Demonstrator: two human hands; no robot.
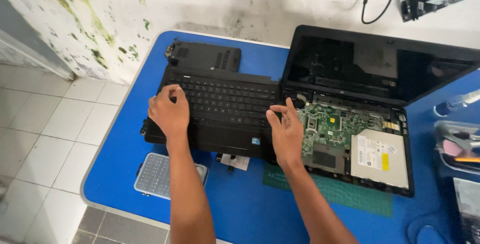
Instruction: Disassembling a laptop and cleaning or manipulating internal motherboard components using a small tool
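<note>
The black keyboard deck (220, 111), the laptop's top cover with its keys and palm rest, lies flat on the blue table (260, 209) at about 9 o'clock from the opened laptop base (350, 144), its right edge touching or overlapping that base. The left hand (169, 111) rests on the deck's left end, fingers curled down onto the keys and edge, pressing rather than clamped round it. The right hand (286, 131) sits at the deck's right edge, fingers spread and apart, fingertips at the seam where deck meets base; whether it grips the edge or only touches it, I cannot tell.

At 12 o'clock from the deck lies a black bottom panel (205, 55). The base shows a green circuit board (332, 126), a silver optical drive (379, 158) at its 4 o'clock corner, and the dark screen (370, 66) tilted back at 12 o'clock. At 6 o'clock from the deck sits a clear parts box (160, 174), a small white sheet holding dark bits (235, 161), and a green cutting mat (340, 191) under the base.

Judging the risks: a ribbon cable may join deck and board near the right fingertips, though none is clearly visible; a sideways pull could tear it. The deck could also scrape board components, and a sliding forearm could scatter the small parts.
</note>
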